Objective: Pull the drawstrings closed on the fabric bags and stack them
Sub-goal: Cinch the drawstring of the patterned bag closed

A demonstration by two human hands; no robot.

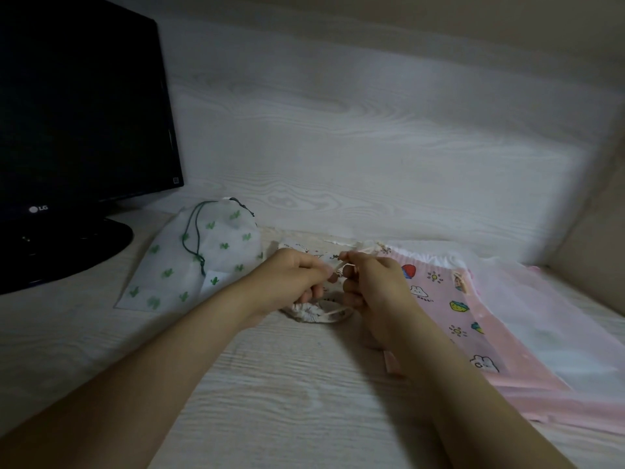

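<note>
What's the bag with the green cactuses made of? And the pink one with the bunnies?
The cactus bag looks like thin, matte non-woven fabric: it is milky, slightly see-through, and softly creased. The pink bag seems to be a smoother printed cloth or a plastic-like sheet, lying flat with a gathered white top. The dim light leaves that open.

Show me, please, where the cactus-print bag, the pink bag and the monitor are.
cactus-print bag [223, 265]: head view, white front panel.
pink bag [436, 319]: head view, printed pink front.
monitor [77, 113]: head view, dark screen.
</note>
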